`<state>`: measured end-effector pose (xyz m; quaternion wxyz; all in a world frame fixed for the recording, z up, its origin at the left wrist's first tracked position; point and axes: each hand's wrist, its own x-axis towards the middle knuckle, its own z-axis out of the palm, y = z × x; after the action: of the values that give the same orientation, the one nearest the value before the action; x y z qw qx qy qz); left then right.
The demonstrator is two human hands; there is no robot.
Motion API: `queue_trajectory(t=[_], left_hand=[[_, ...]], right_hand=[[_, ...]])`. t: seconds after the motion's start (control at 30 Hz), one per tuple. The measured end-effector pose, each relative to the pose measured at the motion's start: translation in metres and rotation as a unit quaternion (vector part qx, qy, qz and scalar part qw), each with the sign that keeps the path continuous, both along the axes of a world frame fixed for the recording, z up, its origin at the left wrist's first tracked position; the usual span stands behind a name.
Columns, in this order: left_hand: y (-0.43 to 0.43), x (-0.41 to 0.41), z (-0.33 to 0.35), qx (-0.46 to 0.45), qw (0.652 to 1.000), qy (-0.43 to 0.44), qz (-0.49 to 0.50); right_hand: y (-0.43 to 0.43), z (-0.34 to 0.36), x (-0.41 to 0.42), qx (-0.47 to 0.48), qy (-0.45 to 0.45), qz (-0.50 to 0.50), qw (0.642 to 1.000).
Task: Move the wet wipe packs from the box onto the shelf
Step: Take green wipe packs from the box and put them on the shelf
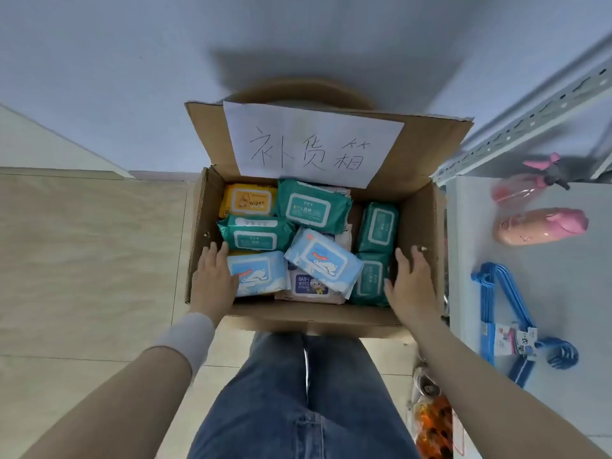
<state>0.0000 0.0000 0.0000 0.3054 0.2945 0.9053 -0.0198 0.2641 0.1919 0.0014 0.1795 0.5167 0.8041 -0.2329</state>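
Looking straight down at a person's legs in blue jeans (298, 409) and an open cardboard box (417, 220) on a tiled floor (82, 260).

At the left, the left hand (213, 279) reaches into the box along its left inner wall. Its grip is slack, with the fingers straight and holding nothing, and the thumb side touches a light blue pack (256, 274) in the near left corner.

Beyond that pack lies a teal pack (256, 233), and in the far left corner a yellow pack (248, 200) marked "Wipes". In the middle, a larger teal pack (314, 207) lies at the far side, a tilted light blue pack (323, 260) rests on top of the others, and a pale pack marked "Baby Wipes" (308, 286) is partly under it. Two more teal packs (377, 226) stand along the right side.

A white paper sheet (311, 144) with handwritten characters is stuck to the raised far flap.

The right hand (410, 286) lies along the right inner wall. Its grip is likewise slack, with straight fingers holding nothing, just beside the near teal pack.

To the right of the box is a white shelf (563, 276). It carries a pink spray bottle (526, 183), a pink bottle lying on its side (539, 226) and a bundle of blue hangers (559, 354).
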Motion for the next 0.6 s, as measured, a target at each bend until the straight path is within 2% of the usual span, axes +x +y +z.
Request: queue_trajectory(t=[0.1, 0.2, 0.3, 0.37, 0.47, 0.6], left_hand=[[0.004, -0.035, -0.01, 0.074, 0.983, 0.027, 0.164], [0.008, -0.074, -0.035, 0.062, 0.955, -0.031, 0.288], [0.01, -0.1, -0.061, 0.014, 0.947, -0.115, 0.3], [0.011, -0.109, -0.071, 0.015, 0.941, -0.136, 0.308], [0.015, -0.111, -0.083, -0.002, 0.951, -0.086, 0.296], [0.017, -0.106, -0.087, -0.029, 0.965, -0.023, 0.259]], right_hand=[[0.032, -0.007, 0.009, 0.104, 0.033, -0.152, 0.982], [0.068, -0.03, 0.023, 0.063, 0.018, -0.254, 0.965], [0.094, -0.057, 0.03, -0.046, 0.005, -0.274, 0.961], [0.109, -0.068, 0.027, -0.107, -0.033, -0.265, 0.958], [0.118, -0.078, 0.026, -0.097, -0.099, -0.238, 0.961], [0.118, -0.081, 0.027, -0.076, -0.092, -0.223, 0.968]])
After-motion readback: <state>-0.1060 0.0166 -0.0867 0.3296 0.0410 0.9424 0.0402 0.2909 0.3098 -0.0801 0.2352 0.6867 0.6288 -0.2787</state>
